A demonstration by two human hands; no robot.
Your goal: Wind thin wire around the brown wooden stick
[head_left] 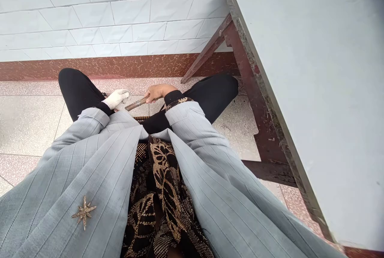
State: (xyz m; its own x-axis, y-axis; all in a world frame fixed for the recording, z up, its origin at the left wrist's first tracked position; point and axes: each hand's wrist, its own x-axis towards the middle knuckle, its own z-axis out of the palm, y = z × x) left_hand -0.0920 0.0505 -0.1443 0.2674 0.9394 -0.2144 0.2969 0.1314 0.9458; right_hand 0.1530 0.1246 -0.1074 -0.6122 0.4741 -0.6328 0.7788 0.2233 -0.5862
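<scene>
A white glove covers my left hand [117,98], which is low between my knees with its fingers curled in. Whatever those fingers hold, if anything, is too small or hidden to make out. My bare right hand [158,92] is wrapped round one end of a brown stick-like tool [136,104]. The tool slants down and left from the fist, and its far end stops just below the gloved hand. From this view I cannot tell what kind of tool it is, nor whether it touches the glove.
A pale-topped table [315,70] with a dark red wooden frame [255,102] stands close on my right. Ahead rises a white tiled wall [129,14] above a reddish-brown skirting band [135,66]. My bent knees in black trousers [79,92] flank the hands over the speckled tile floor [27,118].
</scene>
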